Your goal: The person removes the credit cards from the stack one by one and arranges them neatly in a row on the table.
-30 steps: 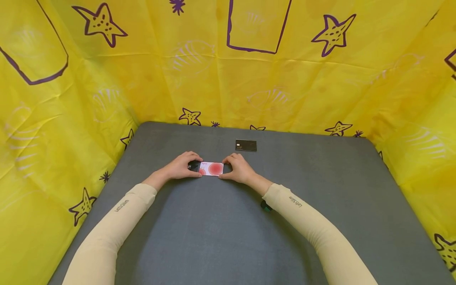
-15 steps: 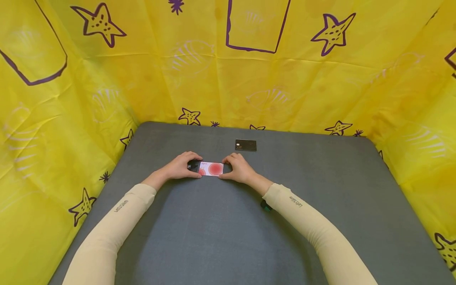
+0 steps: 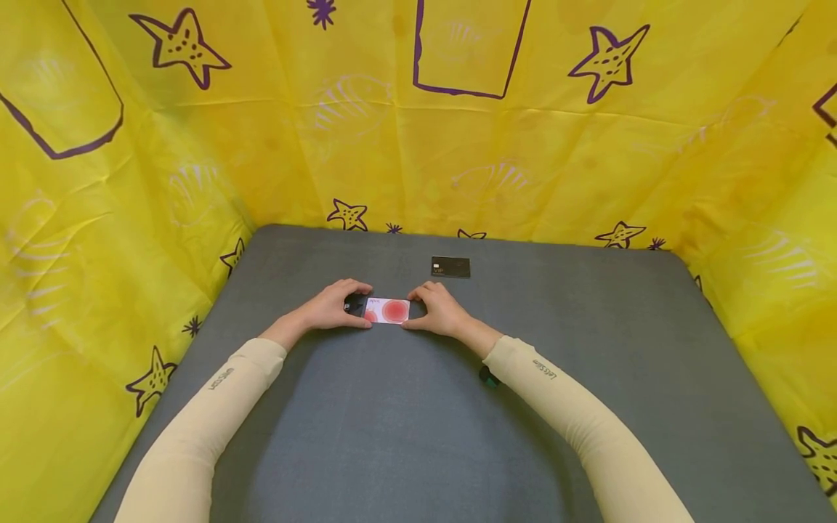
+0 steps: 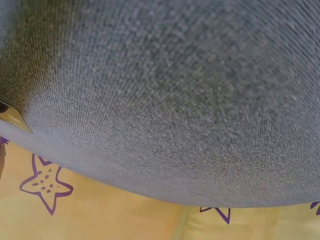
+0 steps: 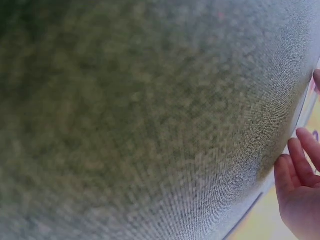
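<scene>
In the head view, a small white card with red circles lies in front of me between both hands. Just left of it, a flat black piece with a small white mark shows inside the curve of my left hand. That hand's fingers and thumb pinch the far and near edges at the card's left end. My right hand pinches the right end the same way. Behind them lies a black card marked VIP. A card corner enters the left wrist view; fingers show in the right wrist view.
The grey table has rounded far corners. Yellow cloth with purple starfish drawings hangs along its back and both sides. A dark band with a green part is at the right wrist. Light sleeves cover both forearms.
</scene>
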`<state>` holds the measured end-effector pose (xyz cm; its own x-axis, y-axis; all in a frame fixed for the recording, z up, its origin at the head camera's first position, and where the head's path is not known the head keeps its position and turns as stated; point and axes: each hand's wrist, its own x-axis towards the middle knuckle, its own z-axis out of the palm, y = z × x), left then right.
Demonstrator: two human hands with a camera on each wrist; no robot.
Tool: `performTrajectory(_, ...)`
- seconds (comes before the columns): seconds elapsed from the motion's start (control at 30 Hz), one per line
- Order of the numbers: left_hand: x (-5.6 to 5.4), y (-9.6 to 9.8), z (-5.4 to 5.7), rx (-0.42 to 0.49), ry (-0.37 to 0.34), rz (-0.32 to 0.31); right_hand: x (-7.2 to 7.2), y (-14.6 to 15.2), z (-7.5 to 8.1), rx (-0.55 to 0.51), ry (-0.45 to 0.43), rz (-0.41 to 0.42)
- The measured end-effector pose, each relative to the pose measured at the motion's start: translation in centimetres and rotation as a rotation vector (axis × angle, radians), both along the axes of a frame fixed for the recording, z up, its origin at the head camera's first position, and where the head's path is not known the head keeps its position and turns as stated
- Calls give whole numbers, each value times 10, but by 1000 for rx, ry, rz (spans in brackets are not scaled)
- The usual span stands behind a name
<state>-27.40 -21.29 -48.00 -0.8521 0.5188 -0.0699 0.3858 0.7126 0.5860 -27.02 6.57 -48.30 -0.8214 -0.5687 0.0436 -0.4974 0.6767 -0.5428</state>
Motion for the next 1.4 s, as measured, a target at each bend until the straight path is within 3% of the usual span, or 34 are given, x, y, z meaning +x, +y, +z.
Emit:
performTrajectory(0.37,4,11,-2,89,70,6,0,9,-1,-58,32,16)
performTrajectory(0.57,5,24,-3,170,101,49,1,15,-3,-143,18,3)
performTrajectory(0.87,1,46,0,212,44,98,1,28,-1,-278,-93,-70)
performTrajectory(1.4,-6,81,4,360,-81,189,-6,51,-3,-382,-115,-178)
